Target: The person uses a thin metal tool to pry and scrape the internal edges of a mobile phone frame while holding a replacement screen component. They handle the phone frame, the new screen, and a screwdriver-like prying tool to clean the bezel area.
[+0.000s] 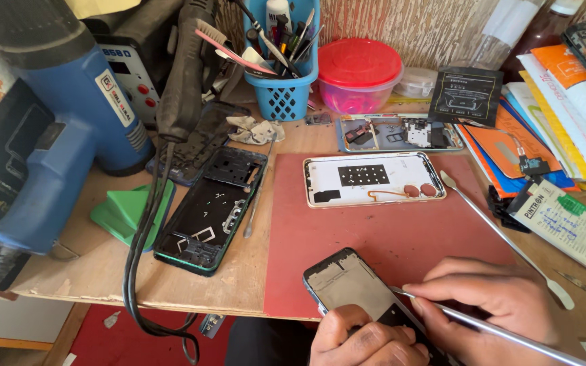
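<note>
Nearest the camera, on the near edge of the red mat [401, 230], a phone [354, 288] lies with its long axis running away to the left. Left hand [364, 342] grips its near end; right hand [493, 305], closed on a thin metal tool [490, 329], sets the tip on it.

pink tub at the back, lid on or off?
On. The red lid sits flat over the pink tub, covering the whole rim.

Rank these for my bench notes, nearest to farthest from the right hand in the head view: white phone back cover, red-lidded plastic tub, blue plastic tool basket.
From the right hand:
1. White phone back cover, on the red mat just beyond the hand.
2. Red-lidded plastic tub, at the back by the wall.
3. Blue plastic tool basket, back and farther left.
</note>
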